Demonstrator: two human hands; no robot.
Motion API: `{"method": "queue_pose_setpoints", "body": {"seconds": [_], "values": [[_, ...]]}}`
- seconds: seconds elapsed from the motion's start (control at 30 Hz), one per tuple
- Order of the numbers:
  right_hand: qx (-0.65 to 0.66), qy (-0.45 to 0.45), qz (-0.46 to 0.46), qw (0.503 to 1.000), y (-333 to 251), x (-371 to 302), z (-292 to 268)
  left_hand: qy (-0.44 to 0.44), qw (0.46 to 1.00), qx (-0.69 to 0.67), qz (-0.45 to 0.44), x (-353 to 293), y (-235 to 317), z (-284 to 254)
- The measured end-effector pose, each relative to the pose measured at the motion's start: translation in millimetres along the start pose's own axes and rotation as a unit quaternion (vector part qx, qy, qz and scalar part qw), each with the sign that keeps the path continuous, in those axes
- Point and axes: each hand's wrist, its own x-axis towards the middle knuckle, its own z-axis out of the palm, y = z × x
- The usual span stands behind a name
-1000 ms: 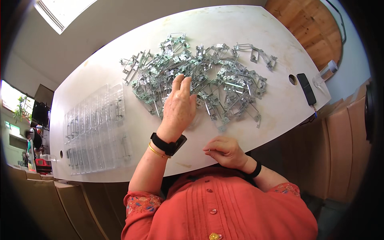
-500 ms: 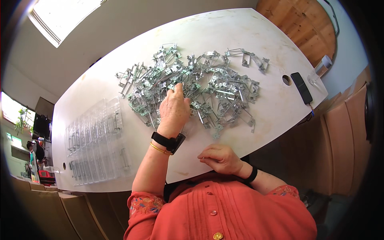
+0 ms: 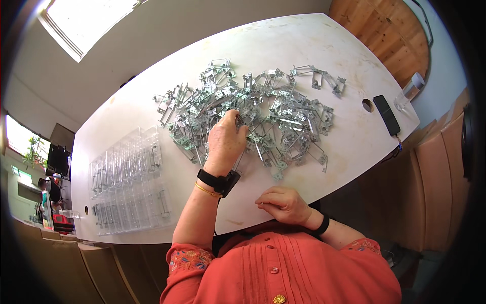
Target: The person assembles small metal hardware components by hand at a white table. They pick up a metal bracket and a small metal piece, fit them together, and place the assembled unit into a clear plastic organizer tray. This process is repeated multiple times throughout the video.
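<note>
A wide heap of silvery metal brackets with thin rods [image 3: 293, 121] lies tangled on the white table [image 3: 283, 40]. My left hand [image 3: 225, 144], with a black watch on its wrist, is at the near side of the heap. Its index finger and thumb curl in around a metal bracket, and the other fingers are mostly hidden. A thin rod shows just below this palm. Close to the table's front edge rests my right hand [image 3: 286, 203], fingers pressed together. A tiny pale spot shows at its fingertips, too small to name.
Clear plastic trays [image 3: 126, 177] with slots, some holding rod-like metal parts, lie at the left. A black phone [image 3: 387, 115], a round hole [image 3: 367, 105] and a clear bottle [image 3: 411, 91] are at the right end. Cardboard boxes [image 3: 440, 177] stand beyond the right edge.
My left index finger has bent, and the hand has closed in at the heap. My right hand keeps its pose. The whole view has shifted slightly.
</note>
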Motion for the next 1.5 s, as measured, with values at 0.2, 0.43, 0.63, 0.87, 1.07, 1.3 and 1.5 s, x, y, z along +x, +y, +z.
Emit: {"method": "queue_pose_setpoints", "body": {"seconds": [0.2,0.43,0.63,0.87,1.07,1.3,1.5], "values": [[0.004,-0.005,-0.002,1.0,2.8,-0.8,0.3,0.061,0.997,-0.043,-0.015,-1.0,12.1,-11.2],[0.001,0.005,-0.015,1.0,4.7,-2.1,1.7,0.092,0.995,-0.041,0.012,-33.0,30.3,-46.6],[-0.001,0.021,-0.011,1.0,5.3,-2.7,5.1,0.069,0.997,-0.032,0.01,-108.7,21.7,-67.1],[0.007,0.04,0.035,0.999,3.8,-5.6,5.7,0.01,0.997,-0.068,-0.042,-188.9,6.9,-75.7],[0.015,0.055,0.062,0.996,5.5,-5.7,8.9,-0.049,0.969,-0.17,-0.173,-215.0,0.5,-74.8],[0.051,0.06,0.085,0.993,0.8,-1.3,15.8,-0.165,0.849,-0.379,-0.328,-210.4,-22.6,-73.5],[0.062,0.067,0.122,0.988,-0.5,5.9,24.1,-0.131,0.837,-0.384,-0.368,-208.7,-25.8,-71.5]]}}
